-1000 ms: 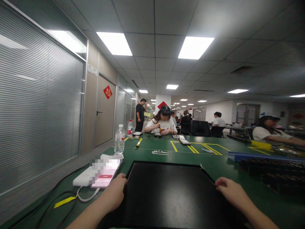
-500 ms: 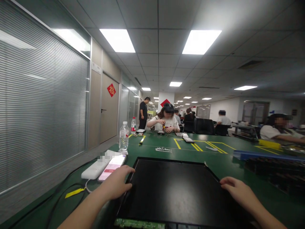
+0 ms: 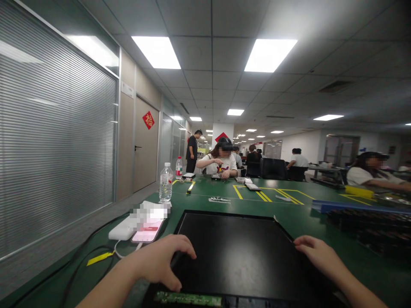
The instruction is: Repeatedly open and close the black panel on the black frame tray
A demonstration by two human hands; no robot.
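Observation:
A large black screen panel (image 3: 231,252) with a thin raised frame lies flat in front of me. Along its near edge a strip of green circuit board (image 3: 189,298) shows. My left hand (image 3: 163,259) is over the panel's left edge, thumb and fingers spread apart in a wide curve. On the right side, my right hand (image 3: 313,250) pinches the frame's edge between thumb and fingertips. The underside of the panel is hidden.
Left of the panel lie a lit phone (image 3: 148,229), a white power strip (image 3: 123,226) and cables. A water bottle (image 3: 166,183) stands behind them on the green table (image 3: 195,203). Dark stacked parts (image 3: 362,231) lie at right. A co-worker (image 3: 221,160) sits opposite.
My left hand has slid toward me along the panel's left edge, and its fingers now reach farther over the screen. My right hand stays at the right edge.

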